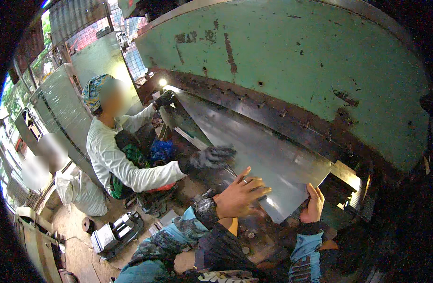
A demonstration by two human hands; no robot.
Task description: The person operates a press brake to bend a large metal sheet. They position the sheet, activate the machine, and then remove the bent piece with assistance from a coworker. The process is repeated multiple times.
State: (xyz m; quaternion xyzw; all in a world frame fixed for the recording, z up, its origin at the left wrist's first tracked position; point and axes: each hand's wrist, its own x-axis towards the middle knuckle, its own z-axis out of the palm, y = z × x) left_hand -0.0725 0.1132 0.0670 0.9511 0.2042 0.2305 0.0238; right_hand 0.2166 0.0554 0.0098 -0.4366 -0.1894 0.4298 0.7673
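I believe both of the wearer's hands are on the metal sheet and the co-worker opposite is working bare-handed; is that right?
Not quite. The head view shows the co-worker's hands in dark gloves. The rest holds: the left hand lies flat on the sheet, and the right hand holds its near edge.

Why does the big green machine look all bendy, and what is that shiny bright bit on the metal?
In the head view, the fisheye lens bends the green machine and darkens the corners. Daylight glares off the metal sheet, brightest near the left hand and right hand. A small lamp glows behind it. The co-worker's face is blurred.
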